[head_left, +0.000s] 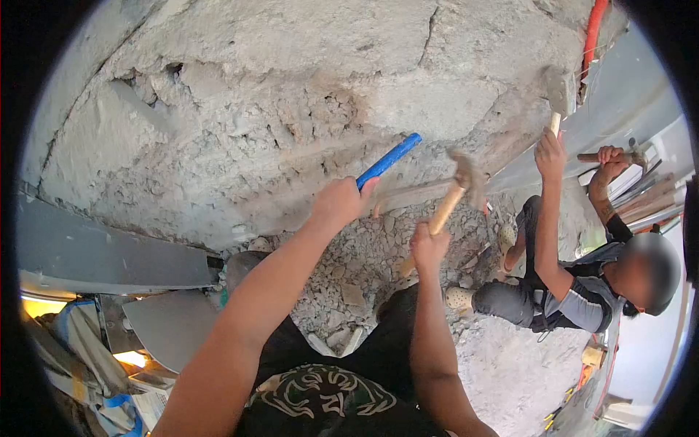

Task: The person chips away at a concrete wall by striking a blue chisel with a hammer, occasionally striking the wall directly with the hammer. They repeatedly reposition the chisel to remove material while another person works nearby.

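My left hand (pixel 339 202) is closed round a blue chisel (pixel 389 160), a rod whose one end slants up and to the right in front of the broken wall (pixel 262 138). Its other end is hidden by the hand. My right hand (pixel 429 247) grips a hammer (pixel 445 210) by its light wooden handle. The hammer head (pixel 468 178) is smeared by motion and hangs to the right of the chisel, apart from it.
Rubble (pixel 349 273) covers the floor below the wall. At right a co-worker (pixel 582 291) crouches, one hand on a wooden-handled tool with a broad grey head (pixel 559 87), the other on a hammer (pixel 611 157). A red pipe (pixel 593 33) runs at upper right.
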Tool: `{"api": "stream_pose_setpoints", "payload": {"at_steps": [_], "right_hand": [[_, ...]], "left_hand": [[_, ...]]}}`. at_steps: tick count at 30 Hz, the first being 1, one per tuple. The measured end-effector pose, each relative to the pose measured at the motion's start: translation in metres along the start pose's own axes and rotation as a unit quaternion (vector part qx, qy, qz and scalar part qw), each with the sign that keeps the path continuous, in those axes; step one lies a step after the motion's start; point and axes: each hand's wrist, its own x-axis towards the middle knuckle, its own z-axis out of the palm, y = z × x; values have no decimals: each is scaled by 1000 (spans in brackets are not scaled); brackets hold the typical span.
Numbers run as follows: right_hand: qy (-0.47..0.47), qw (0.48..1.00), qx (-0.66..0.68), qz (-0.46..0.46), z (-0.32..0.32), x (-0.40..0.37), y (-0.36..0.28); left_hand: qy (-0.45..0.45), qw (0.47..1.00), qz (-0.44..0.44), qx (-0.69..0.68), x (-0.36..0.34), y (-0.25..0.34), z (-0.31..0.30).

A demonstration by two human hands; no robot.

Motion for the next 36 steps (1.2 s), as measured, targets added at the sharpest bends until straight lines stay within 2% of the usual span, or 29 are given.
{"api": "stream_pose_setpoints", "payload": {"at_steps": [1, 3, 4, 5, 6, 7, 9, 11, 12, 13, 14, 16, 17, 19, 20, 21, 22, 23, 25, 27, 28, 29, 30, 32, 33, 35, 36], "right_hand": [[-4, 999, 29, -21, -9, -3, -25], [31, 980, 136, -144, -20, -6, -64], [29, 980, 135, -142, -20, -7, -83], [11, 932, 289, -217, -19, -5, -102], [-6, 853, 435, -287, -15, -1, -112], [-7, 853, 436, -287, -8, 3, -111], [65, 875, 353, -326, 15, 4, -96], [46, 974, 139, -174, 38, -1, -28], [-27, 997, 37, -68, 36, 7, 0], [-99, 992, -66, 40, 30, 12, 6], [-97, 992, -65, 37, 23, 11, 12], [-33, 997, -74, -4, 11, -3, -8], [-34, 996, -78, 2, 5, -14, -29], [-6, 993, 106, -49, -2, -23, -80], [-6, 993, 105, -47, -4, -23, -91], [-19, 958, 245, -147, -4, -16, -102], [-30, 894, 377, -243, -2, -10, -108], [-30, 893, 377, -245, 4, -6, -109], [11, 848, 438, -297, 22, -2, -98], [127, 909, 228, -325, 55, 13, -19], [18, 977, 128, -169, 59, 15, 16], [-90, 996, 22, -3, 57, 11, 37], [-89, 996, 21, -2, 51, 6, 39], [-15, 990, 132, 50, 39, 6, 31], [-16, 990, 128, 56, 32, 0, 18], [43, 974, 218, 43, 19, -5, -29], [44, 974, 217, 45, 15, -5, -45]], "left_hand": [[13, 1000, 2, -7, 1, 1, 0], [13, 1000, 4, -12, 2, 2, 2], [14, 1000, 6, -14, 1, 2, 3], [12, 1000, 2, -15, -1, 2, 3], [2, 1000, -1, -18, -1, 3, 1], [-7, 1000, -3, -21, 0, 5, 0], [-4, 1000, -11, -27, 0, 4, 5], [2, 999, -17, -36, 1, 7, 2], [-28, 998, -37, -34, 0, 11, -2], [-59, 996, -56, -31, -1, 14, -7], [-57, 997, -53, -31, -2, 18, -11], [-54, 995, -57, -64, -9, 20, -14], [-60, 994, -60, -64, -11, 18, -9], [-46, 996, -54, -49, -1, 15, -2], [-48, 996, -55, -49, -2, 13, -1], [-45, 997, -51, -40, -1, 12, -1], [-41, 998, -45, -32, -1, 11, -2], [-39, 998, -44, -32, 0, 9, -2], [-24, 999, -22, -20, 2, 1, 3], [-25, 999, -26, -35, 2, -1, 2], [-26, 998, -31, -50, 3, -2, 3], [-27, 998, -31, -50, 4, -3, 4], [-23, 998, -28, -43, 5, -6, 6], [-16, 999, -28, -39, 11, -11, 5], [-11, 999, -22, -34, 10, -13, 6], [-8, 999, -12, -29, 10, -11, 12], [-12, 999, -30, -31, 9, -9, 15]]}}
